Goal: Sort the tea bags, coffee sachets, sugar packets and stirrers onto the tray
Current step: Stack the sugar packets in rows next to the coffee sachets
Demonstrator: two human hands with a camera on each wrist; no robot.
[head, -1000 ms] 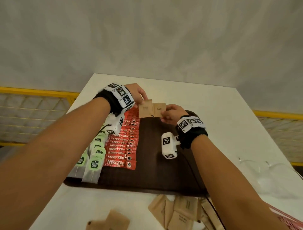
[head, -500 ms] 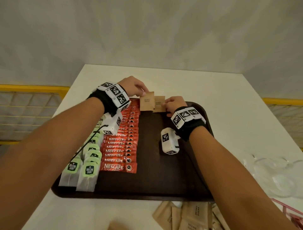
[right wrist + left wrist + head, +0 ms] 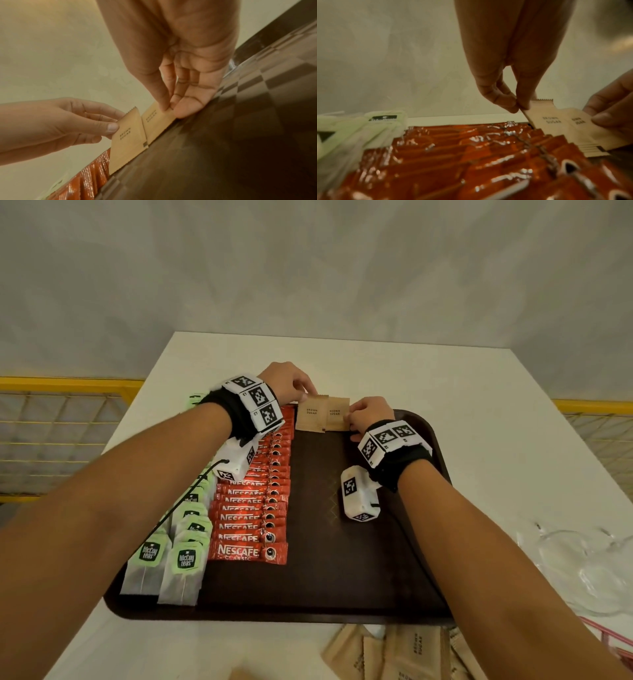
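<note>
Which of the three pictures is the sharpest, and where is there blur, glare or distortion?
Head view: sharpest, print on the coffee sachets and two sugar packets readable; wide-angle lens bends the tray and table. Left wrist view: soft, tea bags smeared, white glare on the sachet foil. Right wrist view: warm cast, left hand and right hand fairly clear, near tray surface dark and blurred.

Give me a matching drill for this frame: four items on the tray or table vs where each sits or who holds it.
Items:
1. tea bags
2. coffee sachets
3. left sugar packet
4. loose sugar packets

Places:
A. on the table, near side of the tray
B. pinched by the left hand
C. tray's left edge, rows
D. stacked column, right of the tea bags

Pairs: 1-C, 2-D, 3-B, 4-A
</note>
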